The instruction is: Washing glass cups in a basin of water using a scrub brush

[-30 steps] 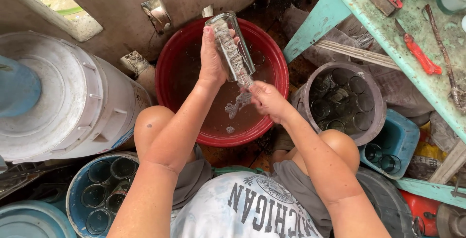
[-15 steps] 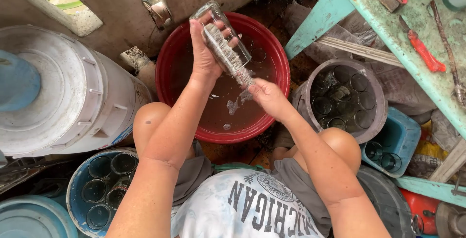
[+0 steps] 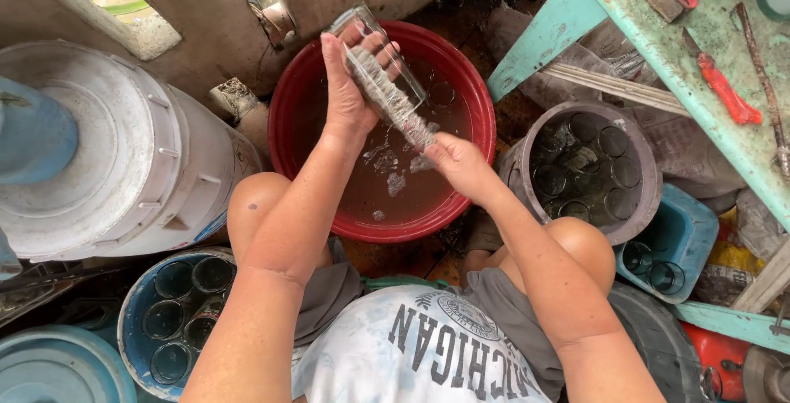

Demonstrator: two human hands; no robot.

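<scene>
At the far left stands a large white plastic drum (image 3: 107,164) with a blue scoop-like piece on it, and below it a blue bucket (image 3: 132,333) packed with clear glasses. The left hand (image 3: 350,94) is closed round a tall clear drinking glass (image 3: 374,49), tilted above the far edge of the round red plastic basin (image 3: 288,115) of brownish water. A soapy bottle brush (image 3: 391,99) sits inside the glass, its handle end gripped shut in the right hand (image 3: 461,164) over the middle of the basin. Wet and soapy, the glass is likely slippery and breakable, light and stiff; a full wrap round its body, as the grip has it, seems safest. Rightward sits a grey bucket (image 3: 527,156) of more glasses, then a pale green desk (image 3: 724,136) with a red-handled tool (image 3: 724,90) near its edge.
</scene>
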